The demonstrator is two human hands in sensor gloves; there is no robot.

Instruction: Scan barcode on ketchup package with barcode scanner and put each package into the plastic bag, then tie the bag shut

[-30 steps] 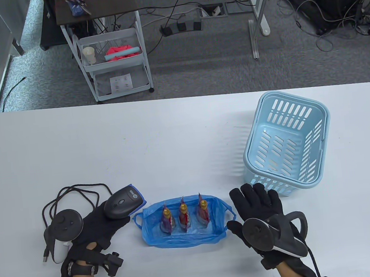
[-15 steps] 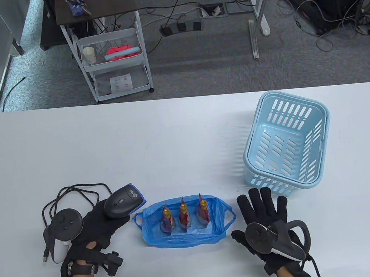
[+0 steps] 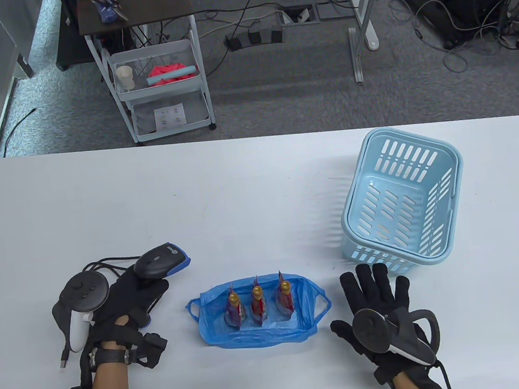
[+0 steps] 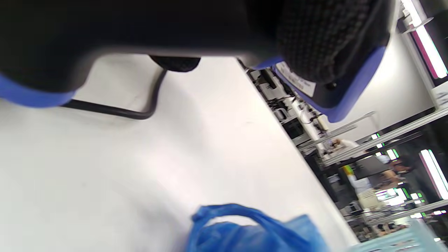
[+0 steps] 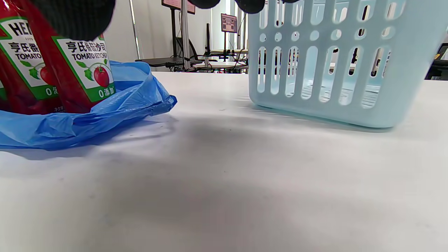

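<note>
Three red ketchup packages (image 3: 257,303) with gold caps stand upright in the open blue plastic bag (image 3: 256,336) near the table's front edge. In the right wrist view the ketchup packages (image 5: 84,73) rise out of the bag (image 5: 105,115) at the left. My left hand (image 3: 131,293) grips the black and blue barcode scanner (image 3: 161,261) left of the bag, its head pointing right. Close up, the scanner (image 4: 325,101) fills the top of the left wrist view, above the bag's handle (image 4: 241,220). My right hand (image 3: 376,293) is flat with fingers spread, right of the bag, holding nothing.
An empty light blue slotted basket (image 3: 403,198) stands at the right, just beyond my right fingertips; it looms close in the right wrist view as basket (image 5: 332,70). The scanner's black cable (image 3: 104,264) loops behind my left hand. A trolley (image 3: 156,89) stands past the far edge.
My left hand has carried the scanner up and to the left, away from the bag. My right hand has slid a little right and back toward me. The bag and packages have not moved.
</note>
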